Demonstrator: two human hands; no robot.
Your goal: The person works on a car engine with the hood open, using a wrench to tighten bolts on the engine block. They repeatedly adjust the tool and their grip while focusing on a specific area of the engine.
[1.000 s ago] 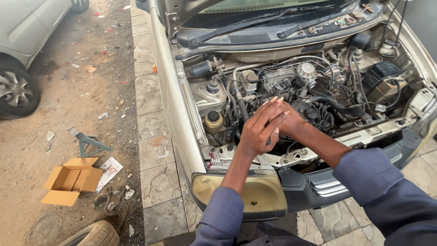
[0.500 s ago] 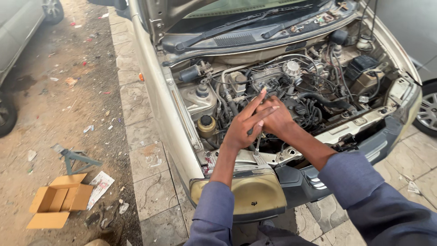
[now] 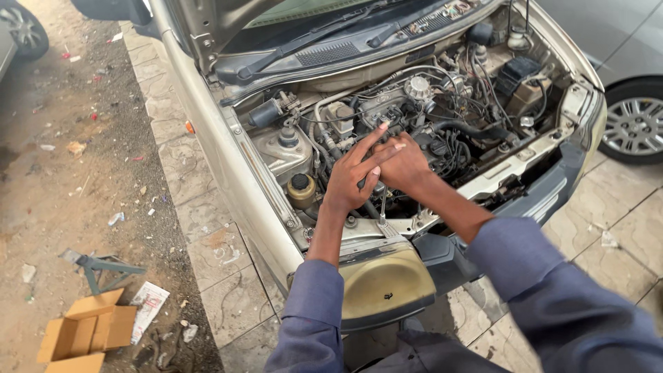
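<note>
Both my hands are together over the open engine bay [image 3: 414,103] of a beige car. My right hand [image 3: 406,166] is closed in a fist around the top of a thin metal tool [image 3: 381,215], whose shaft runs down to the front crossmember. My left hand [image 3: 353,176] lies flat against the right one, fingers straight and spread, pressing on it. Both sleeves are blue. Hoses, wires and a round yellow-capped reservoir [image 3: 301,188] surround the hands. The tool's tip is hidden among the parts.
The raised hood [image 3: 207,27] stands at the top left. A yellowed headlight [image 3: 387,283] is just below my arms. On the dirt to the left lie a cardboard box [image 3: 83,331], a metal stand [image 3: 103,266] and a paper [image 3: 146,307]. Another car's wheel [image 3: 632,124] is at right.
My hands stay pressed together over the same spot in the engine. The left fingers have straightened out a little. The view has shifted left and closer to the car.
</note>
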